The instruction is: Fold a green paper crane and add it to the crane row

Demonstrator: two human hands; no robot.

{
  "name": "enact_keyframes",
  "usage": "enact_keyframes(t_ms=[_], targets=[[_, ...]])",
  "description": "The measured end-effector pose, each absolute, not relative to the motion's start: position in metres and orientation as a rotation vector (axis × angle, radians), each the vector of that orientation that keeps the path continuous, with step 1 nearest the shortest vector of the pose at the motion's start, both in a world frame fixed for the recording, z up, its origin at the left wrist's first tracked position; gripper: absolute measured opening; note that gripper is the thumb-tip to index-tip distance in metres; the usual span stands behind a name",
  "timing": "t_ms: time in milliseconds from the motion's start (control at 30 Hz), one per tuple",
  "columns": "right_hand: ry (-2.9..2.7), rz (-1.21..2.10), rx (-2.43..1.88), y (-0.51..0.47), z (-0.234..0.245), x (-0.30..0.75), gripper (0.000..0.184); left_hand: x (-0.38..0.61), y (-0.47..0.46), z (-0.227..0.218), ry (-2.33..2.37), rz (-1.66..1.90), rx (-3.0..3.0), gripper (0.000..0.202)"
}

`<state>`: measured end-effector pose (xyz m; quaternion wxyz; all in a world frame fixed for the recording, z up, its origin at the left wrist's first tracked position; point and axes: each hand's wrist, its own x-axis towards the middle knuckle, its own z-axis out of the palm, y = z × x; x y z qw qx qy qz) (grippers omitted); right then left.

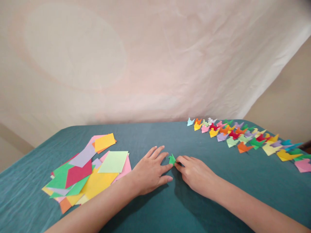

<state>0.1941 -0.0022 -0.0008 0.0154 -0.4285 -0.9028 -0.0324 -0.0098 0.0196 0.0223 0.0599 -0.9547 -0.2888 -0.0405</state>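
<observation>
A small green origami bird (172, 160) is at the middle of the table, between my two hands. My right hand (194, 173) pinches its right side between thumb and fingers. My left hand (153, 171) lies to the left with its fingers spread, palm down. The tip of its index finger is at the bird's lower left edge. Whether that finger presses on the paper, I cannot tell. Part of the bird is hidden behind the right fingertips.
Loose coloured paper sheets (102, 184) overlap in a pile on the left, partly under my left forearm. Rows of folded paper birds (244, 147) stand on the right. Dark green cloth (155, 136) covers the table, and a pale hanging sheet (155, 64) rises behind it.
</observation>
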Motion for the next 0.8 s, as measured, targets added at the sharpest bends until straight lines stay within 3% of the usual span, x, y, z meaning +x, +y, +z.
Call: enact_keyframes(t_ms=[800], targets=[[-2.837, -0.099, -1.403, -0.009, 0.005, 0.203, 0.044, -0.007, 0.017, 0.020, -0.924, -0.131, -2.899, 0.042]])
